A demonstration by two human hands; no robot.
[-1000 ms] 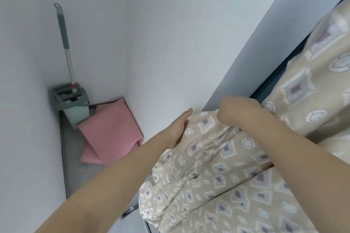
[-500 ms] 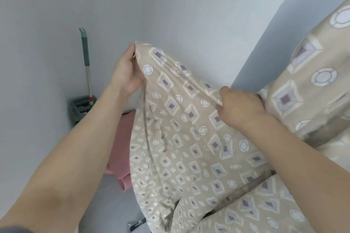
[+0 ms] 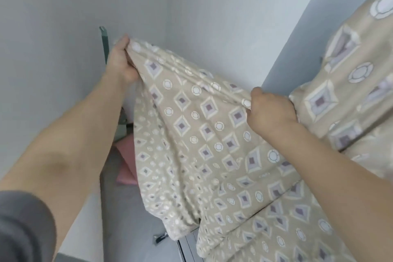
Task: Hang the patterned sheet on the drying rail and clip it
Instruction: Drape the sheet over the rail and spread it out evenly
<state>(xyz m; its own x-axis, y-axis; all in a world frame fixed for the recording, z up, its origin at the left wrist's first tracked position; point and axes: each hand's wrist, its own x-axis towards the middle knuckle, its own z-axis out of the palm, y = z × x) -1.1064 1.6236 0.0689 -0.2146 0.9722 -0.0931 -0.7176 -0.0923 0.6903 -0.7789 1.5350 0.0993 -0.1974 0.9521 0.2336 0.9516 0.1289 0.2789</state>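
Left hand (image 3: 120, 60): far left, clenched on the patterned sheet (image 3: 202, 144) edge;
Right hand (image 3: 271, 110): right, grasping the same edge, bunched;
Mop handle (image 3: 104, 42): behind the left hand

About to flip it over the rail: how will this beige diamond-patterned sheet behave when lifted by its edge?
Probably floppy: the beige diamond-patterned sheet sags in folds between the left hand and right hand. Likely light, since pinched bunches carry it. It may slide off, as most hangs below.
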